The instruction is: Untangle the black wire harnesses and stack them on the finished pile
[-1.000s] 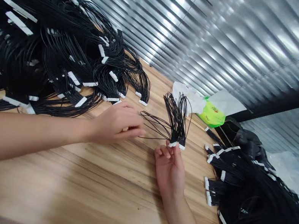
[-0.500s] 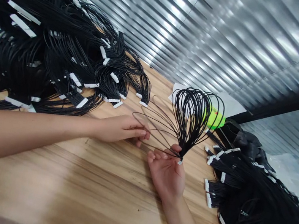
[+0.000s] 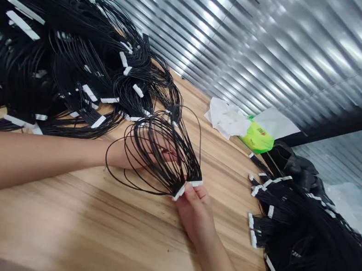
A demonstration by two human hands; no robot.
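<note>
A black wire harness [image 3: 160,150], looped back on itself, fans out to the left above the table. My right hand [image 3: 197,211] is closed on its end, thumb and fingers pinching by two white connectors [image 3: 179,191]. The loops pass in front of my left hand [image 3: 129,152] and partly cover it. Its visible fingers look curled in among the wires; what they hold, if anything, is hidden.
A large heap of black harnesses [image 3: 58,53] with white connectors lies at the left. Another pile [image 3: 314,252] lies at the right. White tissue [image 3: 228,118] and a green packet [image 3: 258,135] sit at the back of the wooden table [image 3: 107,234], by a corrugated metal wall [image 3: 195,16].
My right hand has turned over, swinging the wire loops from upright at the right to the left, across my left hand. The white connectors now show, and the tissue and green packet are uncovered.
</note>
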